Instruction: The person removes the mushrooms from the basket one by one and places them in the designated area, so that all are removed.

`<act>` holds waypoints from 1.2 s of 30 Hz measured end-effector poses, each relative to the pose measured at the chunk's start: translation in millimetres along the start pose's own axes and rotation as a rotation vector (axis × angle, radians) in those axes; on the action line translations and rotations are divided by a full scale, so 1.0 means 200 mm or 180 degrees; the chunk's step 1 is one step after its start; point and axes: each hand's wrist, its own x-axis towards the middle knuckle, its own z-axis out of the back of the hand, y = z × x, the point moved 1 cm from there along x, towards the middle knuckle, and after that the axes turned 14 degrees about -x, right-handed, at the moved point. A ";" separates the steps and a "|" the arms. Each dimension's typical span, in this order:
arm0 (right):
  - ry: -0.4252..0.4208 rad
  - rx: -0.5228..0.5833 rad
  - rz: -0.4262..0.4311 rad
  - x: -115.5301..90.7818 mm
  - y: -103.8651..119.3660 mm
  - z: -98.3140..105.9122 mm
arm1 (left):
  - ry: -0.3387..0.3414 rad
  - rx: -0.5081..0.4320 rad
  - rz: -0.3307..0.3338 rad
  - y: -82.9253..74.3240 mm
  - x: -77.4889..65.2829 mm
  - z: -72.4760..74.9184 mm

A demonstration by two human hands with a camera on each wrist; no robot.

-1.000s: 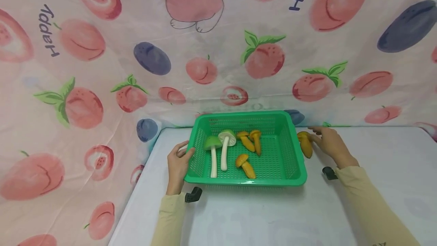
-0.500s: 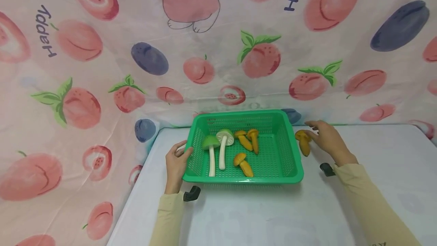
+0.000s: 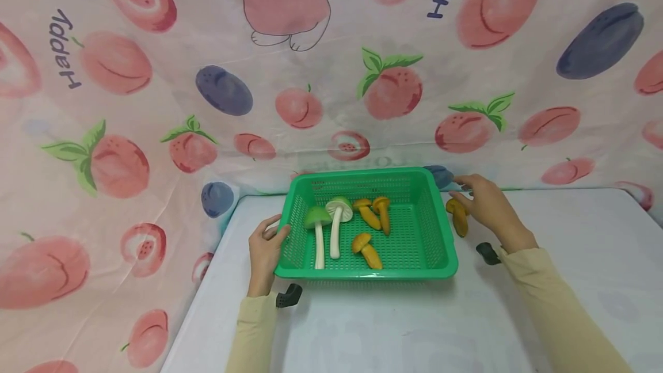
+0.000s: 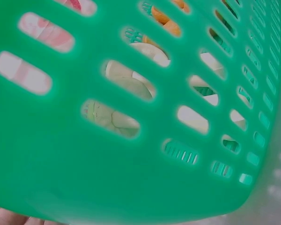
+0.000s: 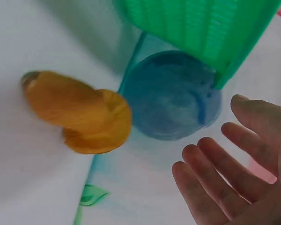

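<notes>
In the head view a green plastic basket (image 3: 366, 274) holds two green-capped white mushrooms (image 3: 335, 233) and three orange-brown mushrooms (image 3: 383, 214). At its left rim my left hand (image 3: 266, 253) grips the edge, thumb on top. The left wrist view is filled by the slotted basket wall (image 4: 51, 154), with fingertips of that hand just showing at the lower left. Outside the basket on the right, another orange-brown mushroom (image 5: 70, 101) lies on the table. My right hand (image 3: 489, 206) hovers beside its cap with fingers spread and holds nothing; the right wrist view shows a gap between them.
The basket stands on a white-covered table (image 3: 373, 327). Right behind it rises a fruit-printed cloth (image 3: 321, 73). Dark wrist-camera mounts (image 3: 288, 296) stick out from both cuffs.
My right hand has shifted slightly up and back from the loose mushroom's cap, toward the cloth. My left hand keeps its grip on the rim. The head view has drifted a little.
</notes>
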 end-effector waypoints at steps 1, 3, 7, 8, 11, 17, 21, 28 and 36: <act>-0.0017 0.0005 -0.0001 0.00 0.01 0.00 | 0.0000 -0.0001 0.0001 0.00 0.00 0.00; -0.0035 0.0026 0.0002 0.01 0.04 0.02 | 0.0004 -0.0004 0.0006 0.00 0.00 0.00; -0.0044 0.0095 0.0013 0.01 0.09 0.03 | -0.0009 -0.0006 0.0012 0.01 0.00 0.00; -0.0042 0.0107 0.0018 0.02 0.10 0.03 | -0.0012 -0.0006 0.0014 0.01 0.00 0.00; -0.0077 0.0119 0.0056 0.02 0.13 0.04 | -0.0018 -0.0006 0.0022 0.01 0.01 0.00; -0.0182 0.0136 0.0173 0.03 0.19 0.06 | 0.0002 0.0026 0.0027 0.01 0.01 0.00; -0.0206 0.0124 0.0185 0.04 0.24 0.08 | 0.0012 0.0017 0.0017 0.01 0.01 0.00; -0.0215 0.0131 0.0221 0.06 0.31 0.10 | -0.0013 0.0017 0.0000 0.01 0.01 0.00; -0.0204 0.0102 0.0323 0.09 0.36 0.08 | -0.0014 -0.0001 0.0025 0.01 0.01 0.00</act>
